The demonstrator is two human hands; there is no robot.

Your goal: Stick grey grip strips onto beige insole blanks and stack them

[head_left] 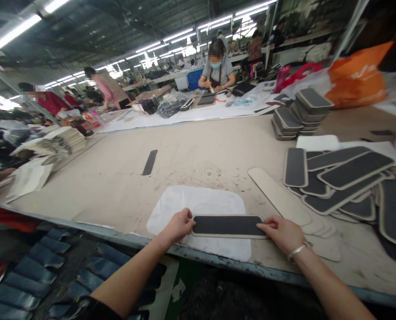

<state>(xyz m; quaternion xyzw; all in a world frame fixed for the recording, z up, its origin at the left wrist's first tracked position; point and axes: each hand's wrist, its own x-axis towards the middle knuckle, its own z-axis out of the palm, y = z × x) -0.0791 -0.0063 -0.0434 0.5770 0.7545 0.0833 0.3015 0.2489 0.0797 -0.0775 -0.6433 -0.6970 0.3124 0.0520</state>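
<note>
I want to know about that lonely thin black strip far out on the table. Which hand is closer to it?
Left. The left hand lies below and slightly right of the thin black strip; the right hand is much farther right, at the dark pad's other end.

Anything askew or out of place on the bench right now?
One dark strip lies alone mid-table, far from the fanned pile of pads. The pad between left hand and right hand sits square on the white sheet.

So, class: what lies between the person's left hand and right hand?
In the head view, a dark pad with a pale border spans from the left hand to the right hand, lying on a white sheet.
</note>
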